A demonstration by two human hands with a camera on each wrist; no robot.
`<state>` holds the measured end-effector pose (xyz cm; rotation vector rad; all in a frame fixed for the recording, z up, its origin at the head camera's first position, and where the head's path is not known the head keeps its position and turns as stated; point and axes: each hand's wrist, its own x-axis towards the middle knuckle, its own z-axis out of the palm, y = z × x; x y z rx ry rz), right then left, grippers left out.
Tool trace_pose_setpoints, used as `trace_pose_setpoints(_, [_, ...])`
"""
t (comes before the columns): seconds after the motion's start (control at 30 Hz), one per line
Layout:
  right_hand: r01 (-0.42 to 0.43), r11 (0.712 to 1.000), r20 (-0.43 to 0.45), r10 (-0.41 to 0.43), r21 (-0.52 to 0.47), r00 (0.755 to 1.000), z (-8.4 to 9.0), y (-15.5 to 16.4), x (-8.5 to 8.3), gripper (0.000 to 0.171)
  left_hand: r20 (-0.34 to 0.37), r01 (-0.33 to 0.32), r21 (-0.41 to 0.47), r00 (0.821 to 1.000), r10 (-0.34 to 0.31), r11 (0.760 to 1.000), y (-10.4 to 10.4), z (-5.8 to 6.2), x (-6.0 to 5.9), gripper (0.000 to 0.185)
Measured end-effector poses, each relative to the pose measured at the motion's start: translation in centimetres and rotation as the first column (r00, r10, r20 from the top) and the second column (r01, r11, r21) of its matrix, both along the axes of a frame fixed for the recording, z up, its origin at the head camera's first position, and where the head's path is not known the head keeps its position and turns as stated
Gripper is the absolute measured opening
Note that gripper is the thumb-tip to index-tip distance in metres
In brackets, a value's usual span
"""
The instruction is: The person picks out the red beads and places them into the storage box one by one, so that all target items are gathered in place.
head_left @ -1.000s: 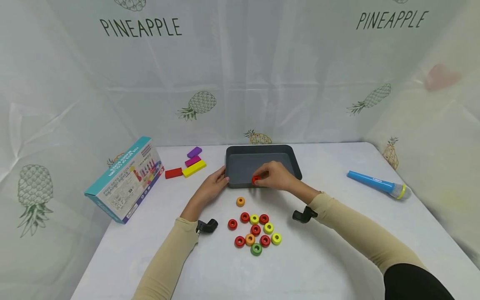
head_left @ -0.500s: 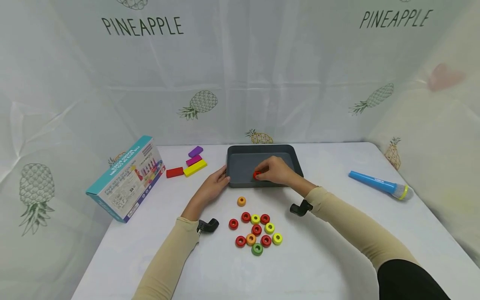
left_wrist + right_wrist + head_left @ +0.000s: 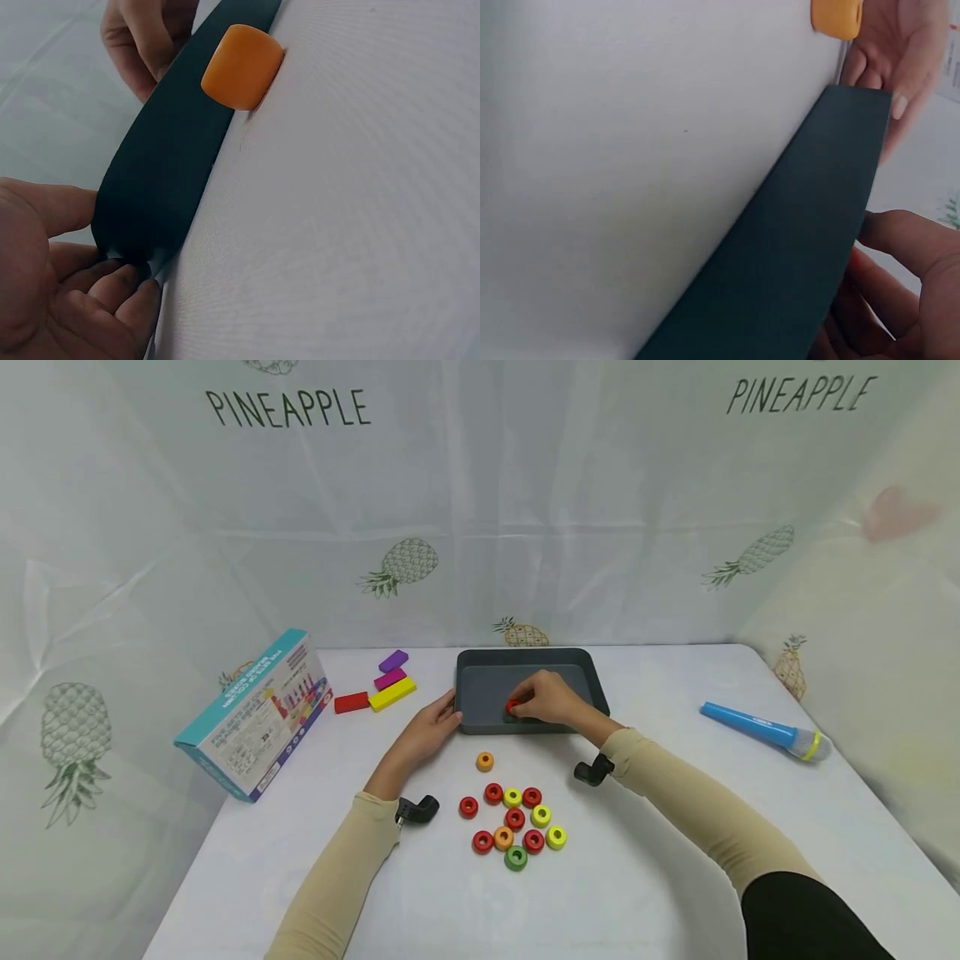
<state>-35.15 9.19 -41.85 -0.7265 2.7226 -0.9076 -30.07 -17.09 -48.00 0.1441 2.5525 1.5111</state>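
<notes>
At 9 o'clock in the head view, a teal-edged box (image 3: 255, 718) sits on a white desk (image 3: 637, 885) near four blocks (image 3: 392, 694) of red, yellow, magenta and purple; a blue microphone (image 3: 761, 731) lies between 3 and 4, and behind, a pineapple-print cloth (image 3: 600, 485) reads "PINEAPPLE" at 11 and 2, a faint red heart (image 3: 898, 514) between 2 and 3

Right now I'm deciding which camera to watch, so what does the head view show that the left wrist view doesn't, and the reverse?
Only the head view: the box, coloured blocks, blue microphone, cluster of rings, red ring in the right-hand grip, and the inside floor of the tray.

Only the left wrist view: the palm side of the left-hand grip, close up at the tray's corner.

Both: the tray's outline, the lone orange ring and both grips, the right one only partly in the left wrist view.
</notes>
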Motion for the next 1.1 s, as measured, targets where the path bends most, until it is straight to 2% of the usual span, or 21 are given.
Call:
trace_pose_setpoints(0.73, [-0.025, 0.997, -0.019, 0.026, 0.079, 0.999, -0.9, -0.3, -0.7, 0.025, 0.017, -0.008, -0.007, 1.000, 0.008, 1.000, 0.3, 0.6, 0.0, 0.064])
trace_pose_setpoints(1.1, [-0.037, 0.995, -0.040, 0.040, 0.088, 0.998, -1.2, -0.3, -0.7, 0.024, 0.033, -0.018, 0.011, 0.999, 0.018, 1.000, 0.2, 0.4, 0.1, 0.064])
